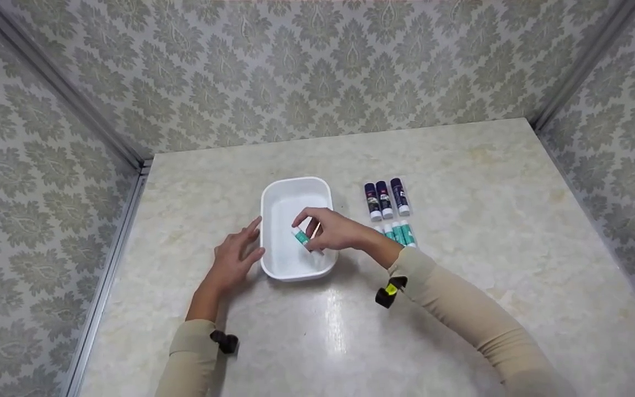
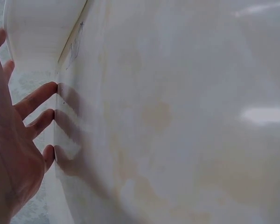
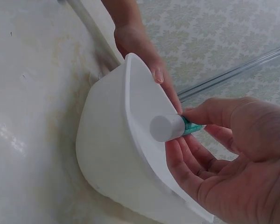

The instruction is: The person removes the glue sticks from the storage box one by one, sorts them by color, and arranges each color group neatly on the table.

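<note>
My right hand [image 1: 333,229] pinches a small green glue stick [image 1: 301,237] with white ends between thumb and fingers, over the inside of a white plastic tub [image 1: 287,205]. In the right wrist view, the white cap of this glue stick [image 3: 167,128] points toward the camera, above the tub's rim [image 3: 129,100]. Fingers spread, my left hand [image 1: 233,256] rests at the tub's left side, its thumb and fingertips at the wall. The left wrist view shows several fingertips [image 2: 49,88] of that hand touching the pale table surface.
Right of the tub lie three dark navy glue sticks [image 1: 385,199] with white ends, side by side. Just below them is a row of several green glue sticks [image 1: 400,234], partly behind my right forearm. Patterned wall panels [image 1: 317,66] border the marbled table [image 1: 461,182].
</note>
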Motion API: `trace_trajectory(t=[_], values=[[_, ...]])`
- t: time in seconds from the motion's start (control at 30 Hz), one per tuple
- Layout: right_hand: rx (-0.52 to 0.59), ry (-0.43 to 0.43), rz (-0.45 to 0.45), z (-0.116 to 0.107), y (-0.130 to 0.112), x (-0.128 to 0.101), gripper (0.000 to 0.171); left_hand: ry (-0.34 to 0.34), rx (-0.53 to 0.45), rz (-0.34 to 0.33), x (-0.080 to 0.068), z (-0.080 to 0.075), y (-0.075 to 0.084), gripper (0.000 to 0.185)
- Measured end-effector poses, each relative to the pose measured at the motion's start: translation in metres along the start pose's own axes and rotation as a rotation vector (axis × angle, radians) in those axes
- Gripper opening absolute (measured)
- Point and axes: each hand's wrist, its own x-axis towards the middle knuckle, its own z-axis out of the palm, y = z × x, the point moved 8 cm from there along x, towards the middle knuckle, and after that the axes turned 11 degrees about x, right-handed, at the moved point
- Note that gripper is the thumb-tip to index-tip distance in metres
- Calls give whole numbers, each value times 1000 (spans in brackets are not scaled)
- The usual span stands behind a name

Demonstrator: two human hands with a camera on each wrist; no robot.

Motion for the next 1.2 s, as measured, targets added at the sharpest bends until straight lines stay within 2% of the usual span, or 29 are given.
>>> trace_trajectory(t=[0.27, 0.67, 0.97, 1.2], values=[[5, 20, 0, -15, 3, -10, 51, 15, 4, 7, 0, 0, 0, 78], [-10, 107, 29, -49, 12, -35, 52, 8, 6, 6, 0, 1, 0, 78], [-13, 161, 49, -76, 30, -60, 54, 15, 6, 21, 1, 0, 2, 78], [-28, 211, 79, -97, 49, -79, 55, 14, 4, -6, 1, 2, 0, 79]])
